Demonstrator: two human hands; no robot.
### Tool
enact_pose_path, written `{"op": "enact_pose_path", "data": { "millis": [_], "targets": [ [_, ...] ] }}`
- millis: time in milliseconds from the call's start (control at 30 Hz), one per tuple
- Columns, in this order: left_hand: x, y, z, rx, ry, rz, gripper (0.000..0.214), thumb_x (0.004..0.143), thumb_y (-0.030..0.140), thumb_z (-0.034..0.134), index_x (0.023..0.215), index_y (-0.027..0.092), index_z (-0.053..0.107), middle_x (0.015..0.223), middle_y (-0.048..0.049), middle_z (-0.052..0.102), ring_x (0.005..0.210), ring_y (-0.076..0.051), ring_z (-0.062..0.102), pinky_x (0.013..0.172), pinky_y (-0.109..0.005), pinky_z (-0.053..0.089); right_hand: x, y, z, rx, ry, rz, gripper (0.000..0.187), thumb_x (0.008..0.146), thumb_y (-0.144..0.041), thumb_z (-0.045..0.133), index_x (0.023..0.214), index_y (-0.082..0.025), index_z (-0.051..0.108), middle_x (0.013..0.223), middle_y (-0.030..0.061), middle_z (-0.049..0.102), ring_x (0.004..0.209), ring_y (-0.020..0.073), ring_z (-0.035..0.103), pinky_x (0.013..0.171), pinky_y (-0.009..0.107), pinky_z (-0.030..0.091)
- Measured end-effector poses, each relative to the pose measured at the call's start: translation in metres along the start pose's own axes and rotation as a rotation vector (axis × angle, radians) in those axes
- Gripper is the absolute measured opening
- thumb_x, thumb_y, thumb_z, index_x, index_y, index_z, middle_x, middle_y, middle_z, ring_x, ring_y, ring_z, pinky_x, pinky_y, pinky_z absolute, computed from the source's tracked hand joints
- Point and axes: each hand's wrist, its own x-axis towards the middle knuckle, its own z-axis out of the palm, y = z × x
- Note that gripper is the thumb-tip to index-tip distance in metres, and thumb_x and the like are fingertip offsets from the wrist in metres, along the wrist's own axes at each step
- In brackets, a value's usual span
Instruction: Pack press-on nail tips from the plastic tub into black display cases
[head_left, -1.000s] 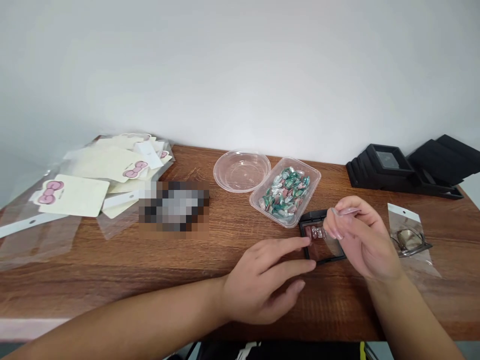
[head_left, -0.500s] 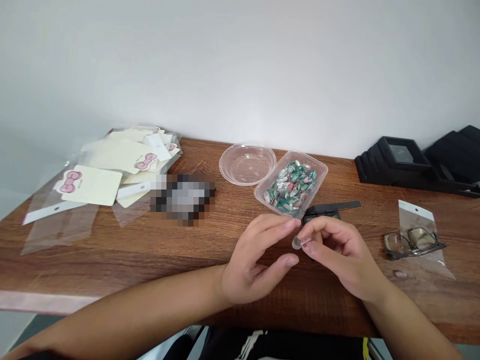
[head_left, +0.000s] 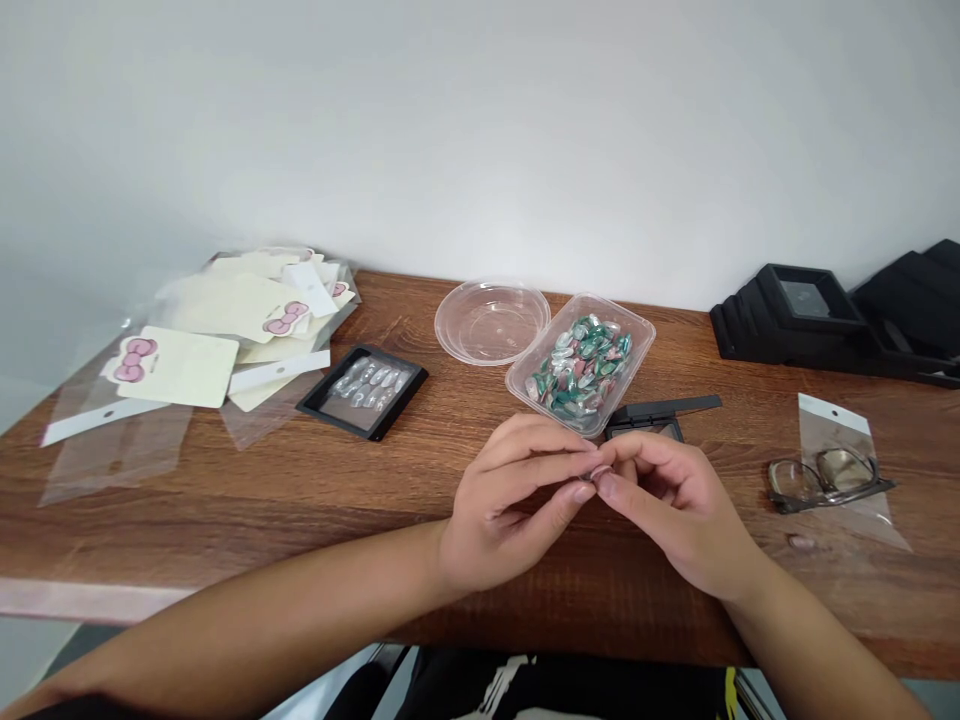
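In front of me both hands meet over the table and pinch one small press-on nail (head_left: 598, 473), mostly covered by the fingertips. My right hand (head_left: 686, 515) grips it between thumb and forefinger. My left hand (head_left: 517, 510) is closed on its other side, thumb and fingers drawn together at the tips. Just beyond the fingers, a rectangular clear tub (head_left: 645, 335) holds many green, pink and clear nails. A black display case (head_left: 664, 408) stands with its lid raised behind my right hand, partly hidden by it.
Left of centre lies a black case (head_left: 375, 425) with clear nails under film. Bow-printed cards (head_left: 187, 368) and clear bags pile at the left. A round clear lid (head_left: 491, 350) lies behind. On the right are eyeglasses (head_left: 829, 480), a loose nail (head_left: 801, 542) and stacked black cases (head_left: 784, 320).
My left hand has closed in and its fingertips now touch the nail in my right hand. Before, its thumb and fingers were apart.
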Motion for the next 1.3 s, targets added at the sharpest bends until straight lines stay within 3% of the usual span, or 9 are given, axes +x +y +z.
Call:
{"op": "enact_pose_path", "data": {
  "millis": [200,400,567,967,1300],
  "targets": [
    [-0.0001,0.0000,0.0008,-0.011,0.001,-0.036,0.019,0.096,0.016,0.064,0.113,0.022,0.071,0.095,-0.0037,0.072,0.085,-0.014,0.067,0.078,-0.030,0.056,-0.0037,0.0010,0.0007,-0.245,0.055,-0.100,0.015,0.091,-0.031,0.062,0.083,-0.020,0.070,0.059,-0.0038,0.048,0.054,0.0107,0.043,0.047,0.023,0.036],
    [-0.0005,-0.0016,0.0004,-0.041,-0.024,-0.054,0.020,0.095,0.014,0.064,0.114,0.020,0.070,0.091,-0.0032,0.070,0.082,-0.014,0.065,0.076,-0.029,0.055,-0.0042,0.0030,-0.0005,-0.514,0.032,-0.284,0.025,0.094,-0.022,0.055,0.069,-0.021,0.054,0.057,-0.0049,0.046,0.051,0.0096,0.041,0.049,0.024,0.034],
    [-0.0016,-0.0029,-0.0003,-0.033,-0.045,-0.079,0.021,0.095,0.013,0.064,0.114,0.020,0.070,0.090,-0.0027,0.068,0.081,-0.014,0.064,0.076,-0.029,0.054,-0.0052,0.0058,-0.0004,-0.607,0.019,-0.405,0.021,0.094,-0.018,0.054,0.073,-0.021,0.052,0.060,-0.0035,0.051,0.054,0.0113,0.045,0.053,0.026,0.035],
    [-0.0018,-0.0077,-0.0008,-0.024,-0.121,-0.013,0.027,0.098,0.012,0.060,0.124,0.016,0.065,0.095,-0.0035,0.068,0.087,-0.013,0.062,0.080,-0.029,0.051,-0.0080,0.0066,-0.0053,-0.519,-0.044,-0.317,0.031,0.102,-0.027,0.047,0.072,-0.020,0.054,0.067,0.0013,0.062,0.061,0.0129,0.054,0.061,0.028,0.040],
    [-0.0022,-0.0077,-0.0011,0.027,-0.112,0.015,0.026,0.100,0.018,0.060,0.125,0.020,0.065,0.093,-0.0035,0.068,0.083,-0.014,0.064,0.075,-0.029,0.054,-0.0055,0.0087,-0.0054,-0.534,-0.019,-0.326,0.036,0.103,-0.023,0.044,0.067,-0.020,0.048,0.064,0.0005,0.058,0.059,0.0114,0.051,0.060,0.027,0.037]
  ]
}}
